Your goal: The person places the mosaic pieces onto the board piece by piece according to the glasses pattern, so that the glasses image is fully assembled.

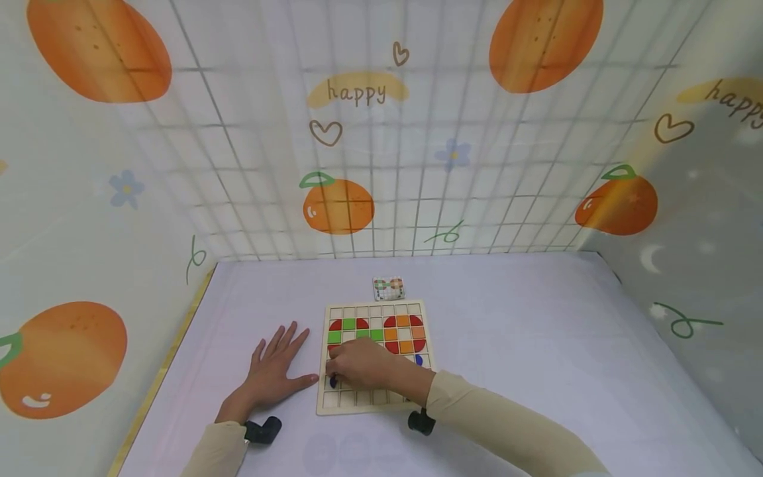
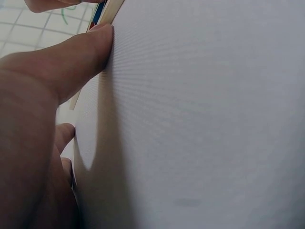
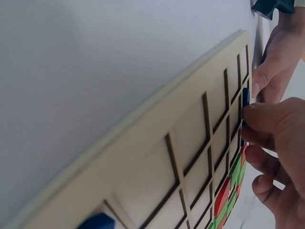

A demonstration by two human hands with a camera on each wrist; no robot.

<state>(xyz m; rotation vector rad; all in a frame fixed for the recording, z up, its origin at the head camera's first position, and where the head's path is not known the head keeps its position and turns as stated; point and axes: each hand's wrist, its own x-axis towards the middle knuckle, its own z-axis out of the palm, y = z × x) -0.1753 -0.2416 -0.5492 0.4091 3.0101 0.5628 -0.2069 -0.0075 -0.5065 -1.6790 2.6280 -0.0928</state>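
Note:
A wooden grid board [image 1: 375, 400] lies on the white table, with red, green, orange and blue pieces in its cells. My right hand [image 1: 363, 363] reaches over its left side with fingers curled. In the right wrist view, the thumb and forefinger pinch at a dark blue piece [image 3: 246, 97] by the board's left edge; the fingers partly hide it. Another blue piece [image 1: 419, 360] sits in the right part of the grid. My left hand [image 1: 273, 372] lies with fingers spread on the table left of the board, its thumb tip [image 2: 106, 38] against the board's edge.
A small pattern card [image 1: 389, 289] lies just behind the board. Each wrist wears a black camera, such as the left one [image 1: 263, 430]. Around the table hang printed curtains [image 1: 417, 192] with oranges, and a grid shows through at the back.

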